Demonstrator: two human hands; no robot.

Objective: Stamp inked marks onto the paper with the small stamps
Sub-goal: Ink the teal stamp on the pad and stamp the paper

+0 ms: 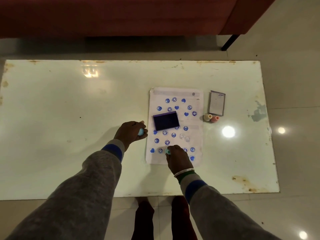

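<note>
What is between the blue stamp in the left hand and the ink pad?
Nothing visible. The left hand holds the blue stamp just left of the paper, with only bare table and paper before the ink pad.

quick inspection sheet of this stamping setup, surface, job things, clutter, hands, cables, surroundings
surface: pale glossy table, rust-like stains at edges and corners, light glare.
job's things: paper lies flat, covered in blue smiley and heart marks; open ink pad sits on the paper; teal stamp at the paper's near edge; blue stamp held left of the paper.
clutter: ink pad lid and two spare stamps right of the paper.
grippers: left hand closed on the blue stamp; right hand grips the teal stamp, bangle on the wrist.
cables: nothing seen.
surroundings: red sofa beyond the table, tiled floor, person's feet below the near edge.
</note>
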